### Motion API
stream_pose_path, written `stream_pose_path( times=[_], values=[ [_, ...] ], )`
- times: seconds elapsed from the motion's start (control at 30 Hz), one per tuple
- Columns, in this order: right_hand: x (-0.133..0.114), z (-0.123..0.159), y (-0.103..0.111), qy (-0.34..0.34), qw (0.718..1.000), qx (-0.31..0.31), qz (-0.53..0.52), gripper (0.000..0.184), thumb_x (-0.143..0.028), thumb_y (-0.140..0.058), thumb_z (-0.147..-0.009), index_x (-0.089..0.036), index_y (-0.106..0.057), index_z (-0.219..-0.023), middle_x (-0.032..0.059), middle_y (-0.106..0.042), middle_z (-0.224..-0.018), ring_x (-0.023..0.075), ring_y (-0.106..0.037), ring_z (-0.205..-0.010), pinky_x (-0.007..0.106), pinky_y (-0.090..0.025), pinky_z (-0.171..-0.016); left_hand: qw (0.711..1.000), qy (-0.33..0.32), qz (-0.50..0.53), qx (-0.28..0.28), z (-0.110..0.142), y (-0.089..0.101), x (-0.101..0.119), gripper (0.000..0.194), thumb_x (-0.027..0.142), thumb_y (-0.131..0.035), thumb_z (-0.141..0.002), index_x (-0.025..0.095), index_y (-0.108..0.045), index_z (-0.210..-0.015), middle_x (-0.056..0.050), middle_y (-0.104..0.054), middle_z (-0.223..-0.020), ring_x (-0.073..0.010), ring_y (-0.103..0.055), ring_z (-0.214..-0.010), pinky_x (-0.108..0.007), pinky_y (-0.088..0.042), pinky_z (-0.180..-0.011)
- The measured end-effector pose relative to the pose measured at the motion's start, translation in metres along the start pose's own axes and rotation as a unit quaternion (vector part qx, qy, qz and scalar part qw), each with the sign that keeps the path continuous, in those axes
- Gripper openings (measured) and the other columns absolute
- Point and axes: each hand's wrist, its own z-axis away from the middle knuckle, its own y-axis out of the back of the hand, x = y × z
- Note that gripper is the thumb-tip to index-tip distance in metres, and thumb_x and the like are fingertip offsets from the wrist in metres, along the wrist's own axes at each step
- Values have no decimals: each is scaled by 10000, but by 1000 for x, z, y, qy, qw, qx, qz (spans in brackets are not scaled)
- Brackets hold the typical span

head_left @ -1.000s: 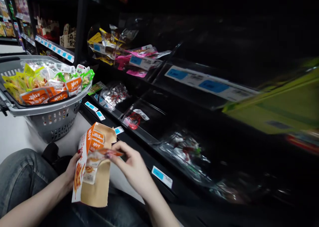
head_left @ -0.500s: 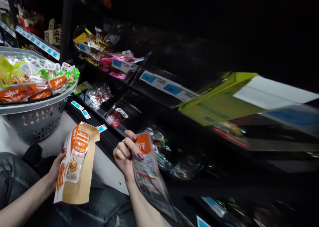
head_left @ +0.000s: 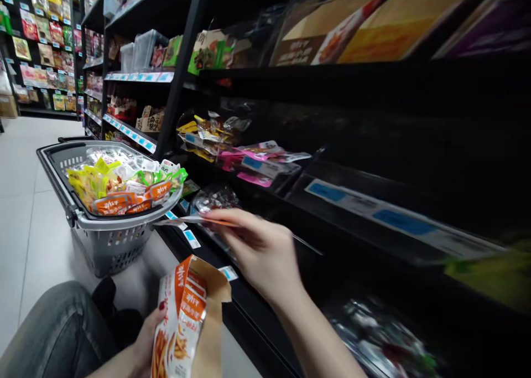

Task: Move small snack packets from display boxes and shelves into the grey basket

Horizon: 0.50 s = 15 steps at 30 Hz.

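My left hand (head_left: 145,334) grips an open cardboard display box (head_left: 213,322) by its left side, low in front of me. Inside it stand several orange-and-white snack packets (head_left: 193,311). My right hand (head_left: 261,245) is raised above and to the right of the box, pinching a snack packet (head_left: 186,219) that is seen nearly edge-on. That packet's far end points towards the rim of a grey shopping basket (head_left: 112,250). Yellow, green and orange snack packets (head_left: 114,203) fill the basket, which stands on the floor.
Black store shelves run along the right, with clear bins holding pink packets (head_left: 265,156) and yellow packets (head_left: 207,131). Blue-and-white price labels (head_left: 369,215) line the bin fronts. A dark shelf post (head_left: 182,62) rises behind the basket. White floor tiles (head_left: 25,201) lie at left.
My view has swung left and up. My right hand has moved up and left relative to the box, turning its packet from face-on to edge-on. My left hand still holds the box.
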Motion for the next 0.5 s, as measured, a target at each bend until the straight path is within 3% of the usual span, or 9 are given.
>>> stream_pose_path(
  times=[0.1,0.2,0.33,0.5],
  values=[
    [0,-35,-24,108,992,-59,34,157,-120,-538,-781,-209,-660,-823,13,-704,-803,141,-649,-726,234,-489,-654,1000,-11,-14,-16,-2,1,1,549,462,-574,-695,7,-626,-999,-154,-686,-927,-269,-607,-933,-340,-346,-931],
    [2,-53,-44,155,983,-90,49,160,-116,-523,-795,-189,-659,-841,30,-706,-850,140,-648,-759,225,-472,-682,999,-35,-19,-9,-6,4,0,520,482,-570,-695,26,-651,-932,-147,-699,-854,-293,-592,-966,-372,-323,-954],
    [10,-59,-61,151,972,-158,84,164,-151,-495,-821,-180,-651,-864,46,-700,-872,157,-643,-791,236,-448,-703,997,-72,-18,18,-10,7,-3,489,481,-548,-711,49,-652,-915,-142,-701,-825,-298,-573,-1004,-392,-312,-962],
    [17,-65,-76,106,950,-253,149,158,-136,-495,-810,-198,-632,-861,20,-681,-799,157,-620,-752,226,-411,-648,998,-53,-15,18,-11,11,-7,568,523,-546,-676,34,-633,-952,-164,-696,-814,-319,-578,-990,-424,-324,-947]
  ],
)
